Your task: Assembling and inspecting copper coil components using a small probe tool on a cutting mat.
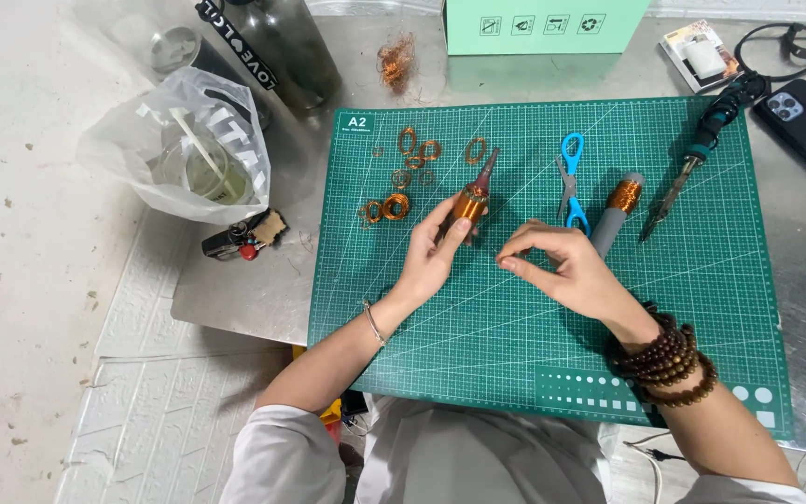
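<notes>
From the head camera I see my left hand gripping a copper-wound coil former over the green cutting mat, its long axis tilted up and to the right, the tapered tip pointing away from me. My right hand hovers just to the right of it and slightly nearer me, thumb and forefinger pinched nearly shut, perhaps on fine wire too thin to tell. Blue scissors lie just beyond.

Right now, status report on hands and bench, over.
Left hand grips a copper-wound spool. Right hand pinched shut beside it, contents too small to tell. Scissors and small coils lie close on green mat.
</notes>
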